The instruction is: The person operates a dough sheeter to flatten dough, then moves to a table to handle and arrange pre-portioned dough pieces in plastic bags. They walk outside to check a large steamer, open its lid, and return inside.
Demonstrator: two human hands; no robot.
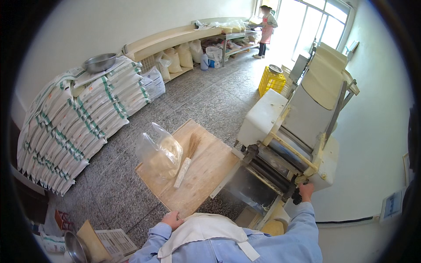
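Left hand [173,220], resting on tabletop [210,168]; right hand [306,191], touching dark knob [297,199], best avoiding rollers [271,165]; fingers' grip unclear, both

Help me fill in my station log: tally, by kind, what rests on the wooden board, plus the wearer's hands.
Clear plastic bag with pale contents: 1
Straw brush with a light handle: 1
Bare hands: 2 (left hand at the board's near edge, right hand at the dough-rolling machine's side)
Total: 4
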